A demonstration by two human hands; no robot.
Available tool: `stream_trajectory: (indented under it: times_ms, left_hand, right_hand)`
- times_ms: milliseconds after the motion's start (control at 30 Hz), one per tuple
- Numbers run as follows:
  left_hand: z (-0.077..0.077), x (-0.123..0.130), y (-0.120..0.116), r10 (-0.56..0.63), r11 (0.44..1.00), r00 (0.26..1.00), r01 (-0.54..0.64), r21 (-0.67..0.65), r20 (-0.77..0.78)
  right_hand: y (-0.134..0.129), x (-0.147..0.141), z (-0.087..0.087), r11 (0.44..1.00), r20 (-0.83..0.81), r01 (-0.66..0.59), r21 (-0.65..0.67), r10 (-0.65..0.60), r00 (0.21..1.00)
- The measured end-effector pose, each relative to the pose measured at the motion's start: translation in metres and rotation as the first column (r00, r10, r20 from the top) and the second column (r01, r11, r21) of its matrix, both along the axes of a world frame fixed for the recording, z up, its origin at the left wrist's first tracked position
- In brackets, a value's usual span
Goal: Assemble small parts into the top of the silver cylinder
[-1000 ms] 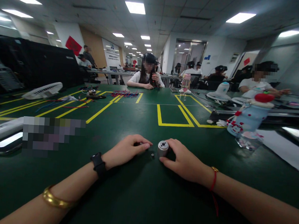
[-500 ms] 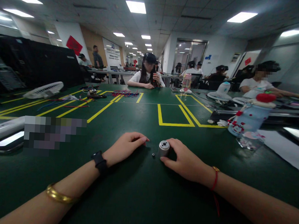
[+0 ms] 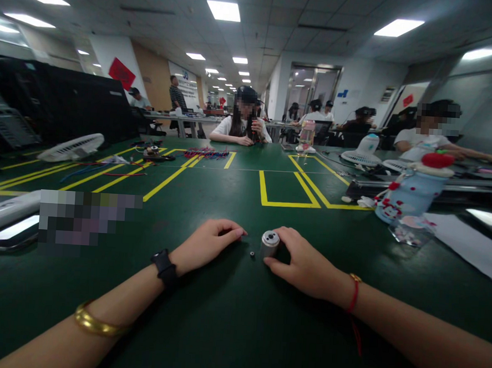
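Note:
My right hand [image 3: 303, 262] is wrapped round a silver metal cylinder [image 3: 270, 246] that looks like a small motor. It stands upright on the green table, its round top marked with dark holes. Just left of the cylinder lies a tiny metal ring-like piece [image 3: 252, 254], touched by neither hand. My left hand [image 3: 209, 242] rests near the table on the far left side of that piece, thumb and fingertips drawn together. Whether anything sits between those fingertips is hidden.
Yellow tape lines [image 3: 288, 205] mark the green table [image 3: 204, 326]. Loose wires [image 3: 206, 154] and a white fan [image 3: 71, 147] lie at the back left. At the right stand a blue bottle [image 3: 416, 191] and white paper [image 3: 467, 242]. A person [image 3: 243, 123] sits opposite.
My left hand has shifted very slightly to the right. My right hand and the cylinder stay put. In the background a standing person has moved right.

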State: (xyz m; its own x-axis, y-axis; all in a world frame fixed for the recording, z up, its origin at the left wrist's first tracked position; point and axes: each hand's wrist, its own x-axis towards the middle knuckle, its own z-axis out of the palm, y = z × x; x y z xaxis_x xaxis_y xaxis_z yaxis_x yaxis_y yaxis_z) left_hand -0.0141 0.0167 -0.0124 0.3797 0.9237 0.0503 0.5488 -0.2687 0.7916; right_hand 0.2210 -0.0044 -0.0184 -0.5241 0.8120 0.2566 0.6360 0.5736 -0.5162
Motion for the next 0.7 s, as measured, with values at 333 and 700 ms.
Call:
stream_trajectory:
  times_ms: [333, 700]
  left_hand:
    - [0.0009, 0.0012, 0.0000, -0.031, 0.999, 0.999, 0.032, 0.036, -0.033]
    - [0.0011, 0.0062, -0.0079, -0.171, 0.960, 0.966, 0.208, 0.190, -0.195]
  right_hand:
    - [0.0008, 0.0003, -0.0012, 1.000, -0.004, -0.005, -0.003, 0.005, 1.000]
    - [0.0016, -0.0006, -0.0031, 1.000, -0.007, -0.006, 0.027, 0.006, 1.000]
